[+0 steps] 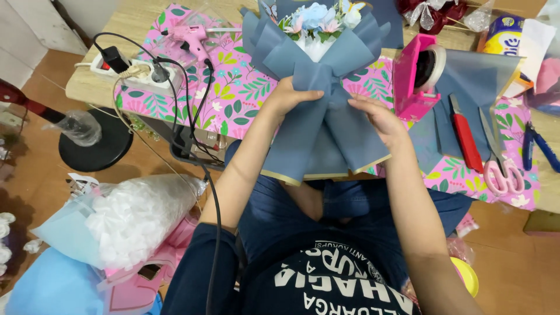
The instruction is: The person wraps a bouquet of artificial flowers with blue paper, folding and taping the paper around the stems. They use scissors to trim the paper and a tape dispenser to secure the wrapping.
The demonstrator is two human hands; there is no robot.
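Both hands, left hand (286,96) & right hand (379,116), fingers pinching blue bouquet wrap (326,116) at waist, table edge (87,96) nr, tools crowd right.

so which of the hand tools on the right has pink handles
The scissors, lying at the table's near edge. The cutter beside them is red, and the pliers have blue handles.

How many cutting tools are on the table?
2: a red utility knife lying right of the pink tape dispenser, and pink-handled scissors just right of the knife. Others may hide under the blue paper.
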